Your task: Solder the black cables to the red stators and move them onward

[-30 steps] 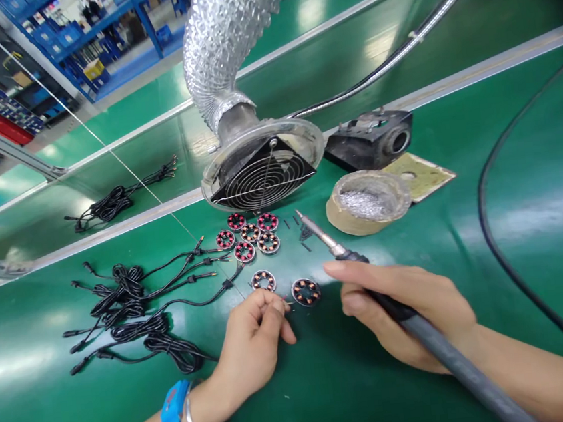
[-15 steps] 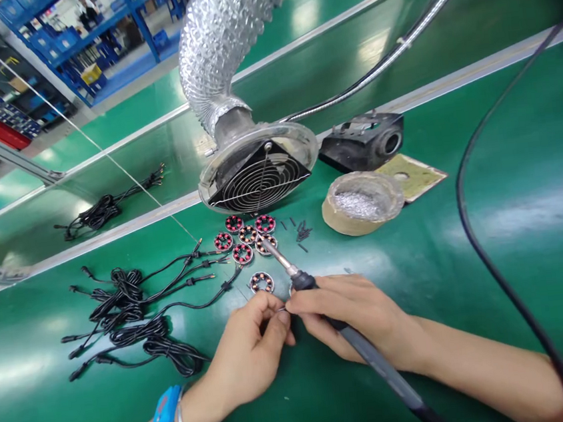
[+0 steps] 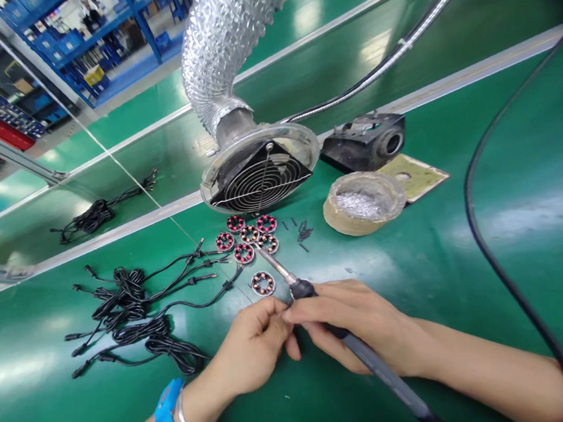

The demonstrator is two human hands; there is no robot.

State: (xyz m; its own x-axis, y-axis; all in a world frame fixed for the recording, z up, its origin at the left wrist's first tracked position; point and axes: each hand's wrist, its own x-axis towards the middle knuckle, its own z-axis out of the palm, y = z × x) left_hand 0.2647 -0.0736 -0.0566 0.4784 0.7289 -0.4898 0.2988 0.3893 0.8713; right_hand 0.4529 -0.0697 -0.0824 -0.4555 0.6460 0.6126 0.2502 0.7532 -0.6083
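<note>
My right hand [image 3: 358, 324] is closed around the dark handle of a soldering iron [image 3: 288, 277], whose metal tip points up and left over the ring-shaped coils. Its fingertips meet those of my left hand [image 3: 262, 340], which is pinched on something small that the fingers mostly hide. A ring of copper coils [image 3: 263, 283] lies just beyond my fingers. Farther off sits a cluster of several similar rings, some with red windings [image 3: 244, 253]. Black cables [image 3: 129, 294] with connectors lie coiled to the left; one cable's end reaches the cluster.
A fume extractor hood [image 3: 260, 173] on a silver flexible duct [image 3: 214, 50] stands behind the rings. Right of it are a round tub of metal shavings [image 3: 361, 202], a black iron holder [image 3: 365, 142] and short black tube pieces [image 3: 304, 231]. A loose cord [image 3: 479, 230] hangs at right.
Both hands stay together with the soldering iron in the right one. The fingertips have shifted slightly, and the view has moved a little.
</note>
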